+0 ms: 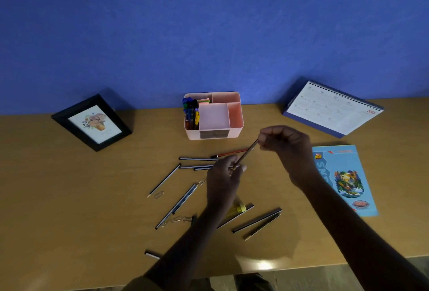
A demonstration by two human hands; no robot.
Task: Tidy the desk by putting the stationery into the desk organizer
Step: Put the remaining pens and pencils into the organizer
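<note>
Head view: one pencil point(246, 153) is gripped by both the left hand point(224, 175) and right hand point(284, 140); pens already in organizer point(235, 125), approx. a dozen pencils left on desk point(69, 197).

A pink organizer point(214, 116) is standing far centre, pens point(191, 111) filling its left slot; dark pencils point(183, 202) are lying scattered nearer.

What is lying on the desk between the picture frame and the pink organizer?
Nothing: in the head view, the desk is bare between the picture frame and the organizer.
</note>
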